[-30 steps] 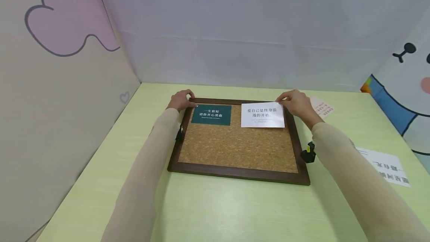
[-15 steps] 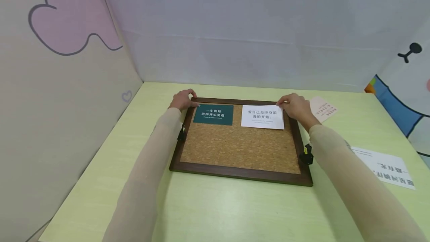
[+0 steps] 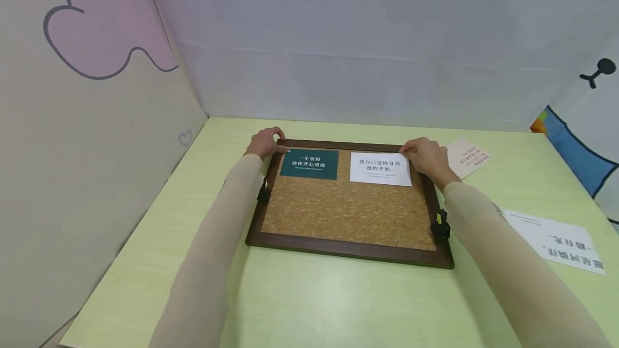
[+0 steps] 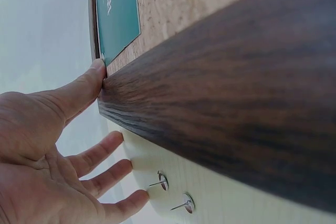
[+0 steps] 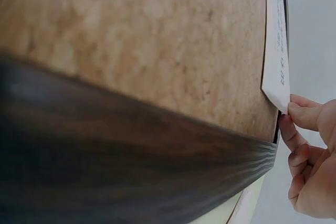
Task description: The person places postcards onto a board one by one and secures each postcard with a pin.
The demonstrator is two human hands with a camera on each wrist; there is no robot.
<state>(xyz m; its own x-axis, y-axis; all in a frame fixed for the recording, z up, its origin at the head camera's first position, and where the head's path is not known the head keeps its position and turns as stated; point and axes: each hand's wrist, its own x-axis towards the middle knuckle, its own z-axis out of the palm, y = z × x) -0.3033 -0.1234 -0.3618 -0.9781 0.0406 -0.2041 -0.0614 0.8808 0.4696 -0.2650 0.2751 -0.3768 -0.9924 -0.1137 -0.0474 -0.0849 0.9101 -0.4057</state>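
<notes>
A cork board point(image 3: 348, 208) with a dark brown frame lies on the table. On its upper left is a dark green card point(image 3: 309, 164) with white lettering, and a small pale spot shows at that card's corner. My left hand point(image 3: 263, 143) grips the board's far left corner, the thumb by the green card's corner and the index finger at the frame's outer edge. At the upper right of the cork, a white printed card point(image 3: 380, 169) lies almost flat. My right hand point(image 3: 427, 157) pinches its far right corner between thumb and index finger.
Two metal thumbtacks point(image 4: 184, 203) lie beside the frame, near my left fingers. To the right are a pink card point(image 3: 467, 157) and another white card point(image 3: 556, 240). The pale table point(image 3: 319, 305) meets a wall point(image 3: 358, 58) at the back.
The white card in my right hand has come down flatter against the cork, and that hand has dropped slightly. My left hand keeps its place at the board's corner. The view has shifted a little.
</notes>
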